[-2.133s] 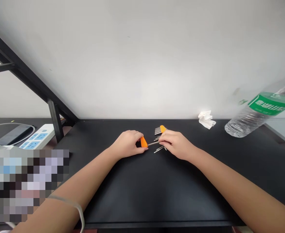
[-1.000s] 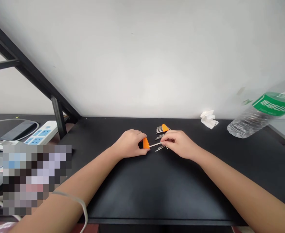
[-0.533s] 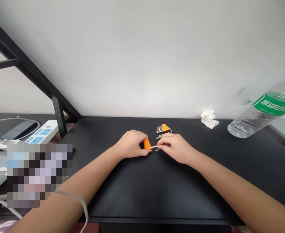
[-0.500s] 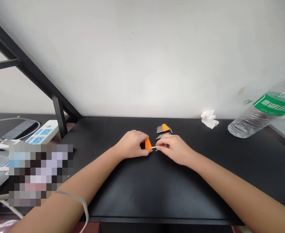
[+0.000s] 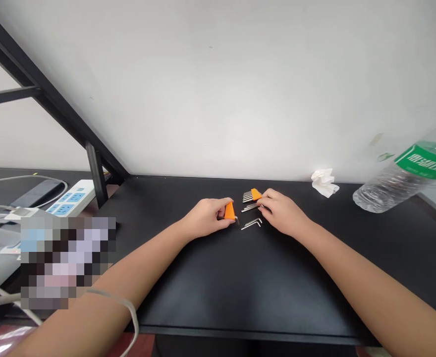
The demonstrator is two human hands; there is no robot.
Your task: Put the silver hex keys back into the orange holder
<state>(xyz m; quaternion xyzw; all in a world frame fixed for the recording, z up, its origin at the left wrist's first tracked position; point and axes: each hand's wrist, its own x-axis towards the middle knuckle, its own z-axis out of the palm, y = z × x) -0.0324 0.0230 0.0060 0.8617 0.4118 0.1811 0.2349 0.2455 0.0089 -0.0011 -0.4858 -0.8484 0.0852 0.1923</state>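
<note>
Black desk (image 5: 240,277) beneath a pale wall (image 5: 218,89); the left fingers (image 5: 228,221) pinch an orange holder (image 5: 229,211), while the right fingers (image 5: 262,204) close around loose hex keys (image 5: 250,207).

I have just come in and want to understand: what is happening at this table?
A person's left hand grips an orange plastic holder with a bent metal key in it. The right hand is at some loose metal keys, beside a second orange holder filled with keys. More loose L-shaped keys lie nearer on the black table.
</note>
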